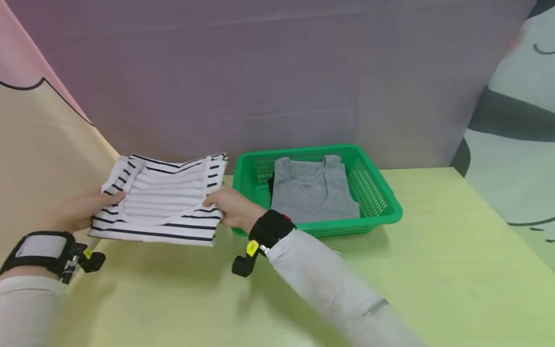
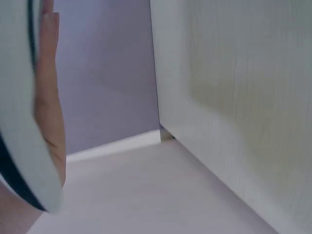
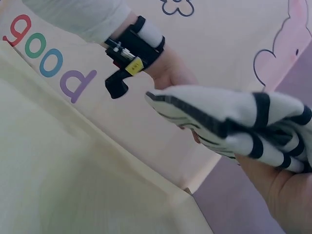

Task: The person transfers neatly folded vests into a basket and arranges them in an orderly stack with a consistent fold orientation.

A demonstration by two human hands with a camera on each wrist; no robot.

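Observation:
A folded white garment with black stripes is held up above the table, its scooped neckline and two straps facing the head camera. My left hand grips its left side, thumb on top and fingers underneath. At the opposite side my right hand pinches the edge the same way. In the left wrist view the left fingers lie along the underside of the cloth. The right wrist view shows the striped layers edge-on, with the right hand under them.
Right of the hands, a green plastic basket stands on the pale green table near the back. Inside lies a folded grey tank top, with something black peeking out beside it. A purple-grey wall panel rises behind.

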